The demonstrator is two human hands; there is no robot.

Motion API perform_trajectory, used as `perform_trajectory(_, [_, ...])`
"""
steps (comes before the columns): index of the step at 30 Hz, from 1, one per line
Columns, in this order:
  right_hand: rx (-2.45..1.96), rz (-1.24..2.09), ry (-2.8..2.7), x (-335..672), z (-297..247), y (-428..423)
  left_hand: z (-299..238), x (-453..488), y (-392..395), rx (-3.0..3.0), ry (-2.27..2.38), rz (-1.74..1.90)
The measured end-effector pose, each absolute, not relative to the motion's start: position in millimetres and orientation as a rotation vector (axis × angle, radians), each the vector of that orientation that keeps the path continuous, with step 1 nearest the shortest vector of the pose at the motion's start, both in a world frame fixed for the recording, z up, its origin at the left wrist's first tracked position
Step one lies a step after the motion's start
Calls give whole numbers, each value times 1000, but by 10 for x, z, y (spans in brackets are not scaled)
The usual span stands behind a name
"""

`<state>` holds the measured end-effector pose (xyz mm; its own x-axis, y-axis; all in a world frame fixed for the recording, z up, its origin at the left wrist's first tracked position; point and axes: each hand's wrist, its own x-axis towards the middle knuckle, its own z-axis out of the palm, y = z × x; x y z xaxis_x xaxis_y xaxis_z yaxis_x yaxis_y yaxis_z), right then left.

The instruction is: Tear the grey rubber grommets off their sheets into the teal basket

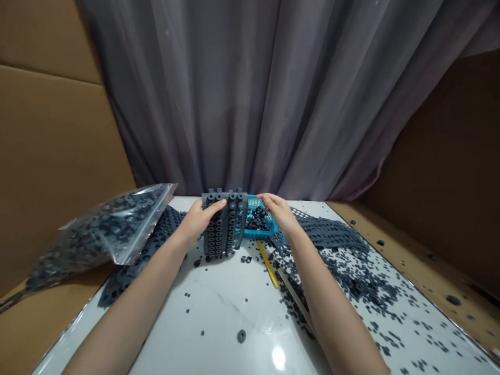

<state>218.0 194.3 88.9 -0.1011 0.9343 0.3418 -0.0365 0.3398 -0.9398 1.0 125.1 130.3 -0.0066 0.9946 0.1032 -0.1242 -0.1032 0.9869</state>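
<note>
My left hand (198,220) grips a dark grey rubber sheet (224,232) with rows of moulded round rings, its thumb across the front near the top. The sheet stands upright over the table, partly in front of a blue plastic basket (255,235). Small dark rubber pieces (255,219) lie inside the basket. My right hand (282,212) is just above the basket's right side, thumb and fingertips pinched together. Whatever may be between those fingertips is too small to make out.
A clear zip bag (113,229) full of dark pieces leans at the left, over more rubber sheet (128,271). Perforated sheets (332,233) and scattered bits (363,289) cover the right. A yellow stick-like tool (268,265) and a grey strip (295,297) lie mid-table. Cardboard walls (50,146) flank the table.
</note>
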Motion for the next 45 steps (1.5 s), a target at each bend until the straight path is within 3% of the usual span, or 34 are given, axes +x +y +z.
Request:
perform_trajectory(10, [-614, 989, -1551, 2034, 1248, 1625, 1357, -23, 1234, 1131, 1084, 1415])
perform_trajectory(25, [-700, 986, -1536, 2012, 1247, 1610, 1395, -51, 1266, 970, 966, 1600])
perform_trajectory(36, [-1108, 451, -1724, 2099, 663, 2042, 1287, 33, 1239, 1121, 1032, 1490])
perform_trajectory(42, [-816, 210, -1895, 1979, 1225, 1552, 1272, 53, 1215, 1442, 1171, 1521])
perform_trajectory(45, [-887, 8, -2086, 1887, 1446, 1310, 1291, 62, 1187, 1616, 1189, 1533])
